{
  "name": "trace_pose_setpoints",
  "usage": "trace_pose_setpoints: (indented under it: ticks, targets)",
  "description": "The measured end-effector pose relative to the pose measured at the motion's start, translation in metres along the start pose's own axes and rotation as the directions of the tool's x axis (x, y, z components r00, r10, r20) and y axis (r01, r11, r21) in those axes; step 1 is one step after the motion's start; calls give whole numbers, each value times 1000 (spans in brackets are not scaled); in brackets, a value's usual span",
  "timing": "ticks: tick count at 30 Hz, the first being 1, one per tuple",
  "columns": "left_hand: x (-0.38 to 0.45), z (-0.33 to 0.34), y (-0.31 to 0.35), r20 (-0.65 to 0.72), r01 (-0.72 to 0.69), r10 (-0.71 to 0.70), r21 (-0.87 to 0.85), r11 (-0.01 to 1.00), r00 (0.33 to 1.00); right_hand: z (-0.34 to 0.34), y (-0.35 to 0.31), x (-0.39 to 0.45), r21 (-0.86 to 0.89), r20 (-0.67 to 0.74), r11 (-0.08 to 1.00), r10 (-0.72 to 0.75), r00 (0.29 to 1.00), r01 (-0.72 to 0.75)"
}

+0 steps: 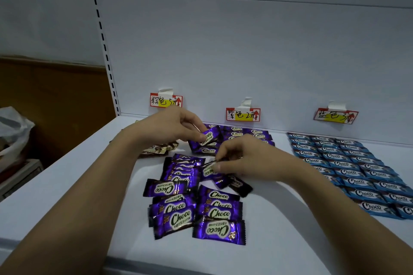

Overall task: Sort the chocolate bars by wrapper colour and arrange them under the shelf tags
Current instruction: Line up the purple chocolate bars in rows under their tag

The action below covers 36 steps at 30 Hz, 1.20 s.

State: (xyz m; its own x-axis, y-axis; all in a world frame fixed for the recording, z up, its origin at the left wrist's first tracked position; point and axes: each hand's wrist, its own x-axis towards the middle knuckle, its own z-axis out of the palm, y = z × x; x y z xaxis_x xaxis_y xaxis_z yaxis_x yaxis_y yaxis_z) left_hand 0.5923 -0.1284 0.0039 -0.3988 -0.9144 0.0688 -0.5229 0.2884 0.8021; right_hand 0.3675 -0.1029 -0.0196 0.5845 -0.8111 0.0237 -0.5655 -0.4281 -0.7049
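The scene is dim, with a cool bluish cast over the white shelf (67, 185) and back panel (223, 40). Soft shadows lie under both forearms and around the hands. Small glints show on the foil of the near purple bars (178, 219). The right hand (241, 158) and the wrapper it pinches are slightly smeared by motion. Wide-angle distortion bends the slotted upright (102, 38) at the left and stretches the forearms at the near corners. The far left is dark and soft.

L hand (178, 125), R hand (241, 158) pinching
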Motion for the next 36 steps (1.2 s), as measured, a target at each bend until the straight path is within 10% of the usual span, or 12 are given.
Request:
trace_pose_setpoints:
  ticks: [8,25,36]
  targets:
    - [3,31,10,139,10,-10,2,1000,990,-58,20,-24,465,-54,867,229,972,-179]
    - [-4,35,21,513,32,-80,102,994,855,-69,35,-27,480,-127,820,416,900,-311]
    - [1,7,4,-49,-5,3,-38,999,999,-67,39,-30,105,-282,953,302,911,-284]
